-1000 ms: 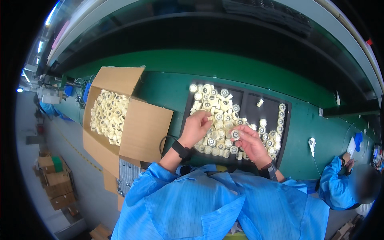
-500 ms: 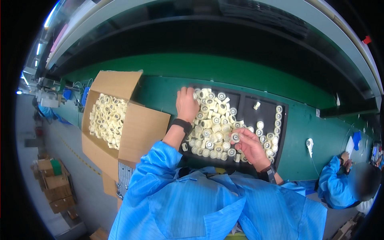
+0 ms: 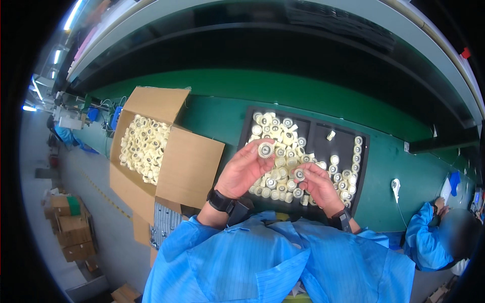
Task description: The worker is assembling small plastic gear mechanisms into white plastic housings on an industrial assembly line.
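Pinching a toothed cream part [image 3: 265,150] over the left side of the black tray [image 3: 318,144], the left hand [image 3: 241,171] has thumb and fingers closed on it. Over the tray's middle, the right hand [image 3: 322,188] clamps a second round part [image 3: 299,175]. Loose cream parts [image 3: 283,161] crowd the tray's left; beyond that side stands an open cardboard box [image 3: 189,161].

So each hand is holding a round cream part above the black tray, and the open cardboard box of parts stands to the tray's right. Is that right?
Not quite: the head view shows the open cardboard box to the left of the black tray. The left hand and right hand do each hold a round cream part.
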`<state>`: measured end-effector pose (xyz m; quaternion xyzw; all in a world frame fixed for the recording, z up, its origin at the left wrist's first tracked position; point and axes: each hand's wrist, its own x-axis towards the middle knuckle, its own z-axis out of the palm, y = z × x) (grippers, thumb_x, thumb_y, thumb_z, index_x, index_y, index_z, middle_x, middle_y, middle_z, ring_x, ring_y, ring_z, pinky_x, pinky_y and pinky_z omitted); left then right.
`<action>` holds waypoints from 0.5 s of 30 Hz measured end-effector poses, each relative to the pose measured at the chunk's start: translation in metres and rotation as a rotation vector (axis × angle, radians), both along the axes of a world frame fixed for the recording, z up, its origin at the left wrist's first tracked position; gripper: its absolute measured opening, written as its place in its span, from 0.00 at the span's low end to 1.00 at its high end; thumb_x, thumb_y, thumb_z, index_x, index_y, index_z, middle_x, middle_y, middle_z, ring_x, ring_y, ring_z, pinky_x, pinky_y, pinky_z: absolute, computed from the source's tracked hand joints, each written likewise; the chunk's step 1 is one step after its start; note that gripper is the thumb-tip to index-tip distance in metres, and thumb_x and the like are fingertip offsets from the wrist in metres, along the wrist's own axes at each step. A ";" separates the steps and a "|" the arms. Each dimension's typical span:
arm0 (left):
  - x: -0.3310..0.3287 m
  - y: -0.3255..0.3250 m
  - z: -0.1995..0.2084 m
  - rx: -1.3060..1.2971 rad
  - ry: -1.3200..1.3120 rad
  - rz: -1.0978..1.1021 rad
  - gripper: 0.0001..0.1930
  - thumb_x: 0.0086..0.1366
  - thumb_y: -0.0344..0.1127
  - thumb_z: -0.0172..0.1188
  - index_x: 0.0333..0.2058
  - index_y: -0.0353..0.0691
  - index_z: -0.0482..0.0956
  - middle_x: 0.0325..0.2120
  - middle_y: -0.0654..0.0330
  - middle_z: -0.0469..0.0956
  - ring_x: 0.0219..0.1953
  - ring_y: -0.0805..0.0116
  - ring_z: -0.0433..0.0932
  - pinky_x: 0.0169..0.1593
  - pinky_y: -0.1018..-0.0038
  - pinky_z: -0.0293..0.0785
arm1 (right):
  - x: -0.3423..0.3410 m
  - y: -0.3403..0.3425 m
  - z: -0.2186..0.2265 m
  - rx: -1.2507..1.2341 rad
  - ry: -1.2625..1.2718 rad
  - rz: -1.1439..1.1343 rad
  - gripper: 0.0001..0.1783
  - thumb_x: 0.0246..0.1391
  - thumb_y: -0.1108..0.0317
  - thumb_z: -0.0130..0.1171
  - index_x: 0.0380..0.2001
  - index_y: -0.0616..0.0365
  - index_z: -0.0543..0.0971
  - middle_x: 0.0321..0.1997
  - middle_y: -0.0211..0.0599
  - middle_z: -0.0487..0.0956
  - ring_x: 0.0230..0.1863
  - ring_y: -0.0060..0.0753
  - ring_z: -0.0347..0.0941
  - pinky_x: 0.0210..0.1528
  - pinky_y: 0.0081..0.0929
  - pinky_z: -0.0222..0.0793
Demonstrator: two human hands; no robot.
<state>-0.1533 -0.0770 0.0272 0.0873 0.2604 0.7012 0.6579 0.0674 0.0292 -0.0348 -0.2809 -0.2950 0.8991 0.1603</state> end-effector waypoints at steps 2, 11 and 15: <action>0.004 -0.003 0.002 0.027 0.000 -0.029 0.21 0.69 0.37 0.52 0.56 0.31 0.65 0.45 0.57 0.73 0.47 0.70 0.75 0.51 0.74 0.73 | 0.000 -0.001 0.002 0.004 0.001 0.004 0.13 0.62 0.66 0.53 0.46 0.61 0.75 0.43 0.34 0.80 0.38 0.21 0.76 0.35 0.15 0.70; 0.019 -0.010 0.019 -0.029 0.090 -0.052 0.19 0.70 0.41 0.51 0.52 0.33 0.67 0.42 0.56 0.74 0.43 0.69 0.75 0.46 0.74 0.74 | 0.008 -0.003 0.000 0.008 0.015 0.004 0.12 0.62 0.67 0.52 0.46 0.61 0.74 0.45 0.36 0.79 0.38 0.21 0.76 0.35 0.17 0.71; 0.020 -0.012 0.024 -0.005 0.129 -0.091 0.19 0.70 0.43 0.50 0.51 0.34 0.67 0.41 0.56 0.74 0.41 0.69 0.75 0.42 0.74 0.73 | 0.007 -0.005 0.001 0.000 0.017 -0.003 0.12 0.62 0.67 0.52 0.46 0.61 0.74 0.45 0.36 0.79 0.38 0.23 0.76 0.35 0.17 0.71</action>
